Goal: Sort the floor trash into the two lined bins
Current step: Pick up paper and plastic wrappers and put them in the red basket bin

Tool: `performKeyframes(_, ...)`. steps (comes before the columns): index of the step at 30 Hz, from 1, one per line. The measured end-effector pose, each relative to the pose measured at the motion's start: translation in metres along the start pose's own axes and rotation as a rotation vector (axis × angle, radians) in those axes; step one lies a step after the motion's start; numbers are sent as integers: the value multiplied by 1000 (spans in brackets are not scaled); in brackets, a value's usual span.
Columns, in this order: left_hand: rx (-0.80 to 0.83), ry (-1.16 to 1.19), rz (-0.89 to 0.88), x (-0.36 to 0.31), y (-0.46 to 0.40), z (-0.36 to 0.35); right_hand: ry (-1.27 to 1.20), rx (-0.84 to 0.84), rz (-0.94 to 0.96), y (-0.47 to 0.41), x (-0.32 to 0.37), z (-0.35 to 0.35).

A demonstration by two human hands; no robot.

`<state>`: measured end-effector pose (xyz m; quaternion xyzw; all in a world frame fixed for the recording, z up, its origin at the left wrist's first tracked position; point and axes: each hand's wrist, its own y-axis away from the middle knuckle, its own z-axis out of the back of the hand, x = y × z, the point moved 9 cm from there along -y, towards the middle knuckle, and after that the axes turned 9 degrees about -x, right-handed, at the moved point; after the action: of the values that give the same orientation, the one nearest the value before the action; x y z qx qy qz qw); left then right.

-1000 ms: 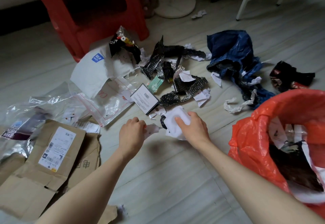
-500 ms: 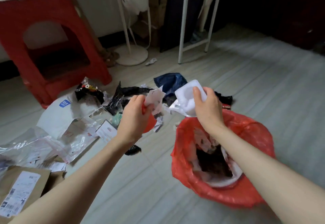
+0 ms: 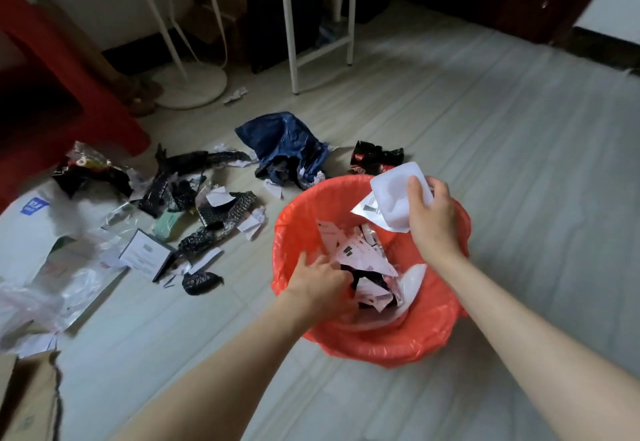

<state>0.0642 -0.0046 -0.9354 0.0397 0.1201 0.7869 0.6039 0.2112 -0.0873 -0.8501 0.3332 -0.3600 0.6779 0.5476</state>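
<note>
The bin with the red liner (image 3: 381,347) stands on the floor at centre right, partly filled with paper scraps (image 3: 360,253) and dark wrappers. My left hand (image 3: 318,281) reaches down inside it, fingertips against the scraps; whether it still pinches anything is hidden. My right hand (image 3: 429,215) grips a white moulded plastic tray (image 3: 394,198) with a printed label hanging from it, held above the bin's far rim. Only this one bin is in view.
Loose trash lies left of the bin: a blue plastic bag (image 3: 280,139), black bubble-wrap strips (image 3: 207,198), a black snack wrapper (image 3: 375,156), a white mailer (image 3: 34,219), clear bags, a cardboard box (image 3: 27,399). A red stool (image 3: 52,77), a fan base (image 3: 190,84) and a white rack leg (image 3: 294,25) stand behind.
Both hands lifted trash from the floor pile and swung right to the red bin. My left hand has dropped down into the bin; my right hand has carried the white tray over the far rim.
</note>
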Motion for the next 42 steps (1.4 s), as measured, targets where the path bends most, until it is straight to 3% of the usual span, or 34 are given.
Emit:
performKeyframes(3,-457,-21,-48,10,7,34,86,204,-64,14,-31,-31)
performKeyframes(6,-636,96,62,45,22,46,561,416,52,36,-57,-53)
performKeyframes(8,-577,206,148,66,30,41,756,415,271,48,-48,-57)
performKeyframes(10,-440,333,246,81,36,23,758,521,381,63,-46,-70)
performKeyframes(12,-306,421,300,86,38,7,750,771,344,84,-63,-91)
performKeyframes(14,-278,456,317,84,36,6,827,936,322,96,-83,-106)
performKeyframes(21,-275,453,332,82,33,2,1129,1107,435,121,-128,-153)
performKeyframes(24,-213,449,344,88,35,-10,1011,1069,378,114,-123,-154)
performKeyframes(30,-116,490,427,103,54,12,779,791,299,88,-59,-98)
performKeyframes(33,-79,391,417,113,81,33,618,664,347,92,-3,-77)
performKeyframes(42,-137,297,469,162,198,106,476,725,655,188,163,-70)
